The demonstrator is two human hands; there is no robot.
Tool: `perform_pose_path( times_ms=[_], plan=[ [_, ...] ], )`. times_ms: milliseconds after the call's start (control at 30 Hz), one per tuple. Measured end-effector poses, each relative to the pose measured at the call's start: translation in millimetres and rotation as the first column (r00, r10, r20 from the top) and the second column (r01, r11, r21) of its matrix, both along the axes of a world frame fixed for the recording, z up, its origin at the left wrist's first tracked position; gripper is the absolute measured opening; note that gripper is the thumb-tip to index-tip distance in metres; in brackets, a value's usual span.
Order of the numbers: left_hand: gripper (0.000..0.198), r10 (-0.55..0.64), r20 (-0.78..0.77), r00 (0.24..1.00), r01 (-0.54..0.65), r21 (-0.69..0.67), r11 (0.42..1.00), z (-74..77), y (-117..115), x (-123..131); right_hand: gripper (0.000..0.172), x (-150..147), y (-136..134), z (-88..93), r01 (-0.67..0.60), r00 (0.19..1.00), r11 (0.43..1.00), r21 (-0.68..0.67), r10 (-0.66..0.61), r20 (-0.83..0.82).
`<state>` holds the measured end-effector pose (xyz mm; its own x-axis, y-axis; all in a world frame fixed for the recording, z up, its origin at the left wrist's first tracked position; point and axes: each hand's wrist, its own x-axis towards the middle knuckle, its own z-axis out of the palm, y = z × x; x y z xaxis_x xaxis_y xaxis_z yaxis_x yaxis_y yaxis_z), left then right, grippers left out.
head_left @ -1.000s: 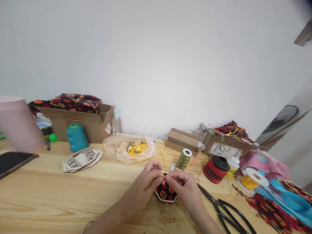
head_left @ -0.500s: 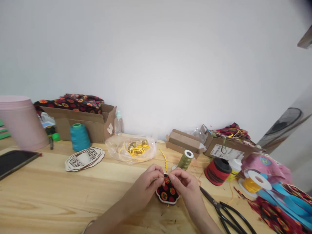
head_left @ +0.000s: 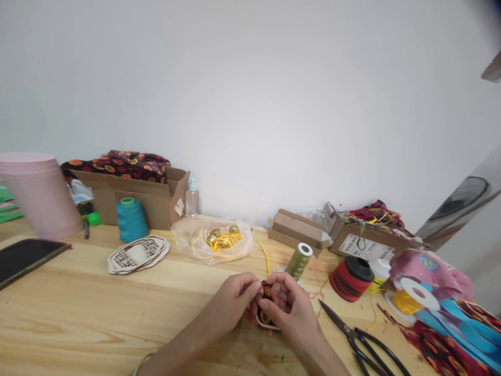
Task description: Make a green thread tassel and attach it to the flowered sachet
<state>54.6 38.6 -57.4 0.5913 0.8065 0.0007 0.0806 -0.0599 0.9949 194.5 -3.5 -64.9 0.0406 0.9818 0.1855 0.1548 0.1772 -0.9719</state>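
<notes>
Between my hands sits a small dark fabric piece (head_left: 264,316) printed with round orange and red motifs and edged in white. A yellow braided cord (head_left: 266,257) runs up from its top, and a tiny yellow loop pokes out below. My left hand (head_left: 240,293) grips its left edge with thumb and fingers pinched. My right hand (head_left: 287,303) is curled over the right side, thumb lying across the front. Both hands cover most of the piece. Close behind my right hand stands a spool of olive thread (head_left: 299,262). Black scissors (head_left: 354,334) lie to the right, blades slightly apart.
At left are a phone (head_left: 29,259), a pink bin (head_left: 43,198), a teal thread cone (head_left: 132,220) and stacked wooden cutouts (head_left: 136,256). A plastic bag of bells (head_left: 219,240) lies behind. Rightward are a red ribbon roll (head_left: 348,282), a yellow cord spool (head_left: 409,302) and fabric scraps (head_left: 430,339).
My right hand has shifted left and curled over the fabric piece, so less of it shows. My left hand has moved slightly down. The whole view has shifted a little.
</notes>
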Motion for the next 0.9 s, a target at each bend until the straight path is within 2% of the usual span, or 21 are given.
perform_pose_path(
  times_ms=[133,233,333,500,600,700,800,900],
  plan=[
    [0.032,-0.018,-0.044,0.999,0.021,0.052,0.998,-1.8,-1,-1,0.021,1,2,3.2,0.031,0.999,0.999,-0.036,-0.03,0.034],
    [0.032,-0.043,-0.057,0.997,0.047,0.071,0.996,-2.5,-2,0,0.018,5,3,4.8,0.056,0.991,0.997,0.051,-0.062,0.117],
    [0.033,-0.062,-0.024,0.998,0.063,0.016,0.998,-0.9,-3,0,0.015,10,4,5.6,0.055,0.974,0.987,0.15,-0.086,0.211],
    [0.037,-0.098,0.085,0.992,0.107,-0.111,0.988,2.2,-3,2,0.014,12,3,7.8,0.029,0.958,0.97,0.242,-0.096,0.271],
    [0.038,-0.101,0.125,0.987,0.118,-0.138,0.983,1.5,-3,2,0.016,11,1,7.7,0.025,0.944,0.961,0.275,-0.113,0.309],
    [0.038,-0.107,0.099,0.989,0.12,-0.139,0.983,1.1,-2,2,0.018,11,1,7.1,0.034,0.928,0.958,0.286,-0.137,0.347],
    [0.037,-0.101,0.003,0.995,0.101,-0.077,0.992,3.8,-3,1,0.019,11,1,6.8,0.052,0.907,0.953,0.299,-0.17,0.385],
    [0.035,-0.057,-0.06,0.997,0.063,0.089,0.994,8.1,-4,-1,0.019,11,1,6.2,0.062,0.887,0.946,0.317,-0.198,0.417]
  ],
)
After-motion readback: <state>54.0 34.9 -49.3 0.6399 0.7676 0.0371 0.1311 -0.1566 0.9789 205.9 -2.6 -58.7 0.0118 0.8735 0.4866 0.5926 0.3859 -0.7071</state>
